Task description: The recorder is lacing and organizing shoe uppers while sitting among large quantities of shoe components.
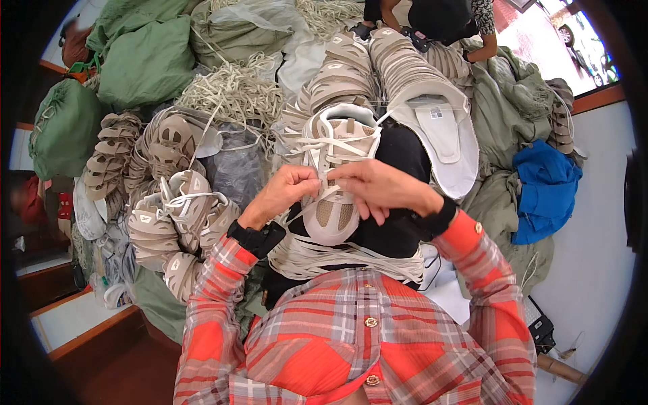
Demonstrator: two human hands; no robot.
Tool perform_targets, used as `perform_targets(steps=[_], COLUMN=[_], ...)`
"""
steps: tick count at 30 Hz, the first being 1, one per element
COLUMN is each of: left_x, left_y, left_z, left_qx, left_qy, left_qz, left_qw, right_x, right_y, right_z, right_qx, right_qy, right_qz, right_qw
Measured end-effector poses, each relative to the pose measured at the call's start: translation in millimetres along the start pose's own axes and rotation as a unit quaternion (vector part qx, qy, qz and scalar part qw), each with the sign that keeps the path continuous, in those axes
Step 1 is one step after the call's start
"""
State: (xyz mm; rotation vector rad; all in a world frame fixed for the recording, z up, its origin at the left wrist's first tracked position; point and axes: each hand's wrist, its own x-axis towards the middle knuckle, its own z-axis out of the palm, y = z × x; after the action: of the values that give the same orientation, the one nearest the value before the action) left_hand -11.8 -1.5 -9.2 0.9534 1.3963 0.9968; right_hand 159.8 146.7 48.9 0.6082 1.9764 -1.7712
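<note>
A beige and white sneaker upper (329,226) rests on my lap, toe toward me. Cream shoelace (337,146) runs across its tongue and eyelets in loose loops. Over the lower eyelets, my left hand (285,193) is closed, thumb and forefinger pinching the lace. From the other side my right hand (386,189) reaches across the upper, its thumb and forefinger also closed at the lace, the other fingers hanging loosely. The fingers partly hide the lace between them. A bundle of cream laces (337,260) lies across my lap below the toe.
Nested stacks of shoe uppers (408,64) extend away from my knees, one ending in a white lined piece (442,138). Laced uppers (185,206) are piled at left. Beyond are tangled laces (233,91), green sacks (145,64) and another person's arm (484,48). Blue cloth (545,192) lies right.
</note>
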Motion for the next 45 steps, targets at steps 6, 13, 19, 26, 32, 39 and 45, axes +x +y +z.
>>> perform_targets(steps=[6, 13, 19, 26, 32, 39, 45], left_x=[4.1, -14.8, -7.4, -6.0, -2.8, 3.7, 1.6], left_y=[-17.1, 18.0, 3.0, 10.0, -2.5, -19.6, 0.7], left_z=[6.5, 24.9, 17.8, 17.5, 12.9, 8.7, 21.2], left_qx=[0.008, 0.359, 0.162, 0.447, 0.047, -0.028, 0.166], left_qy=[0.045, 0.175, 0.090, 0.111, 0.105, 0.126, 0.150], left_qz=[0.020, 0.037, 0.053, 0.141, 0.016, 0.015, 0.067], left_qw=[0.999, 0.916, 0.981, 0.877, 0.993, 0.991, 0.972], right_x=[17.7, 22.1, 18.4, 19.4, 13.6, 25.9, 24.1], right_y=[14.4, 34.3, 29.2, 34.9, 29.7, 29.1, 25.0], right_z=[15.3, 28.2, 37.5, 41.8, 33.4, 28.5, 31.0], right_qx=[-0.039, -0.158, 0.138, 0.183, 0.111, -0.051, 0.019], right_qy=[0.137, 0.249, 0.129, 0.154, 0.149, 0.169, 0.152], right_qz=[-0.113, -0.272, -0.089, -0.112, -0.101, -0.143, -0.096], right_qw=[0.983, 0.916, 0.978, 0.964, 0.977, 0.974, 0.983])
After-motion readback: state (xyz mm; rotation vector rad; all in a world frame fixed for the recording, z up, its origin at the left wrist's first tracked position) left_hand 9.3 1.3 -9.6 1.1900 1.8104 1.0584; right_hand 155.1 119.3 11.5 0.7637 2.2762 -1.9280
